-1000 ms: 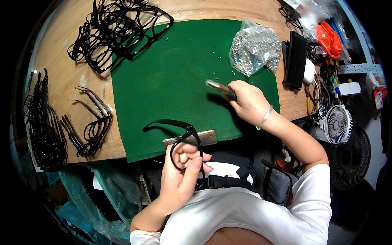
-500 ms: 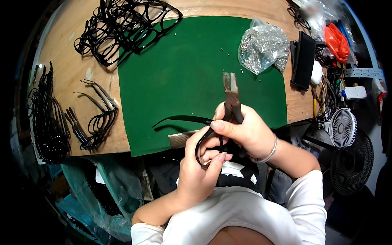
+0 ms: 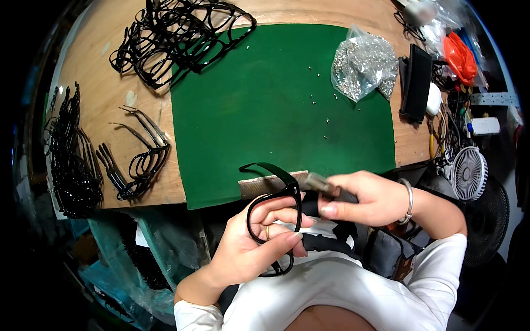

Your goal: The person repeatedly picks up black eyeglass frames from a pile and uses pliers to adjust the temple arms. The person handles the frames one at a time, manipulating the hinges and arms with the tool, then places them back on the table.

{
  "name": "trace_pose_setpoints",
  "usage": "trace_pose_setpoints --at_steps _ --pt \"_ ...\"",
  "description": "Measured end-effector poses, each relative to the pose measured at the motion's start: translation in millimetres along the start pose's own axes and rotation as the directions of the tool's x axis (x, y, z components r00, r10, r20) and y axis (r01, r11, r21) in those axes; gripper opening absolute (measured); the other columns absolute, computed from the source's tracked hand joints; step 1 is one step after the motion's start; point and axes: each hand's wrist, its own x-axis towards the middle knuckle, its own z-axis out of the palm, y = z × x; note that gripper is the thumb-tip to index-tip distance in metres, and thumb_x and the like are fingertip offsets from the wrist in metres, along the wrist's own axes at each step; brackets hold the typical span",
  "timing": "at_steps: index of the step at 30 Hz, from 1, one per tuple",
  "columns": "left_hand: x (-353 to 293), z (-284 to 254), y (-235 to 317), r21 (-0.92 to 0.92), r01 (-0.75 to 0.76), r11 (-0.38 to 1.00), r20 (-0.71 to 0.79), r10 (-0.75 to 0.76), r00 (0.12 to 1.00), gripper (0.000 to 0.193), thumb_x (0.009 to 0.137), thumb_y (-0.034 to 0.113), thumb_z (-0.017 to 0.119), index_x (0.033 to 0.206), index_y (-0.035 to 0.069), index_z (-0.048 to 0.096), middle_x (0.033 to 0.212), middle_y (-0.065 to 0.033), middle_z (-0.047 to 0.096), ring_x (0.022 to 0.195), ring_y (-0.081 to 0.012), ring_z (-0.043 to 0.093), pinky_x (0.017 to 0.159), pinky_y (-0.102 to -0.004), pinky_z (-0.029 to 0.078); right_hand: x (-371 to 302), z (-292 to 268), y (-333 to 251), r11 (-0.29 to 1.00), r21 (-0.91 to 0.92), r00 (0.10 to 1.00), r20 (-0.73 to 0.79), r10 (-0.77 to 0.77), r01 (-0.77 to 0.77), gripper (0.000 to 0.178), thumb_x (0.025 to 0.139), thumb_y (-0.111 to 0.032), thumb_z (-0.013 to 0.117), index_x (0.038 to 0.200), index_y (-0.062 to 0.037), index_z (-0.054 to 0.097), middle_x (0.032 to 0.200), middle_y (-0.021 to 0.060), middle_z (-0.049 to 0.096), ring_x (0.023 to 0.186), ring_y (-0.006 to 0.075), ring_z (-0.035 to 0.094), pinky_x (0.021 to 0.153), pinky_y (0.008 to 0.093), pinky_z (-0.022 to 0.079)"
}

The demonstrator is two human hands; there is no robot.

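My left hand [image 3: 232,256] is closed around a black eyeglass frame [image 3: 298,207], its fingers passing behind and through one rim. A single temple arm sticks out from the frame over the front edge of the green mat [image 3: 248,110]. To the right, my right hand [image 3: 378,198] grips a pair of pliers [image 3: 321,185], whose jaws point left toward the frame but stand apart from it. The pliers' handles are partly hidden in the palm. Behind the frame, a flat textured metal piece [image 3: 255,188] lies at the mat's front edge.
A heap of black eyeglass frames [image 3: 182,41] lies at the far left, with bundled black temples [image 3: 72,160] and partly assembled frames [image 3: 146,160] nearer. A clear bag of tiny metal parts [image 3: 356,66] sits far right, loose bits beside it. Beyond are a black phone-like slab [image 3: 415,83] and fan [image 3: 468,172].
My right hand has pulled away to the right, and the pliers have swung from pointing away to pointing left. The eyeglass frame has turned in my left hand, showing its rim.
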Motion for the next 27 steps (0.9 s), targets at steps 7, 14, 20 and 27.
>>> trace_pose_setpoints --at_steps 7,14,20,27 --pt "-4 1 1 -0.074 0.001 0.997 0.018 0.000 1.000 0.042 0.078 -0.009 0.049 0.118 -0.006 0.038 0.098 -0.0162 0.057 0.072 -0.0184 0.061 0.064 -0.0266 0.049 3 -5 -16 0.993 -0.104 0.986 0.152 0.067 -0.052 0.031 0.085 -0.032 0.051 0.089 -0.0013 0.052 0.071 0.0092 0.056 0.065 0.0194 0.055 0.059 0.0303 0.043" --pt "-9 8 -1 0.028 -0.007 1.000 -0.090 0.010 0.996 0.038 0.076 -0.010 0.050 0.113 -0.005 0.041 0.099 -0.0189 0.056 0.071 -0.0198 0.060 0.061 -0.0288 0.051 5 0 -24 0.943 -0.334 0.999 0.044 0.030 -0.014 0.036 0.083 -0.031 0.053 0.087 0.0044 0.051 0.067 0.0177 0.056 0.063 0.0312 0.057 0.057 0.0368 0.044" --pt "-5 13 -3 0.047 -0.003 0.999 -0.083 0.007 0.997 0.038 0.082 -0.006 0.047 0.118 -0.003 0.035 0.104 -0.0164 0.055 0.071 -0.0154 0.059 0.065 -0.0252 0.048 5 11 -14 0.881 -0.465 0.992 -0.120 0.034 -0.087 0.036 0.080 -0.031 0.056 0.082 0.0056 0.053 0.068 0.0215 0.057 0.065 0.0355 0.058 0.058 0.0404 0.046" --pt "-4 8 2 0.006 0.013 1.000 -0.046 -0.013 0.999 0.042 0.082 -0.006 0.048 0.121 -0.001 0.036 0.105 -0.0150 0.055 0.072 -0.0164 0.059 0.065 -0.0249 0.048 13 -28 -9 0.979 -0.201 0.957 0.273 0.095 -0.040 0.033 0.083 -0.034 0.053 0.085 -0.0017 0.055 0.071 0.0104 0.057 0.066 0.0186 0.057 0.059 0.0296 0.043"
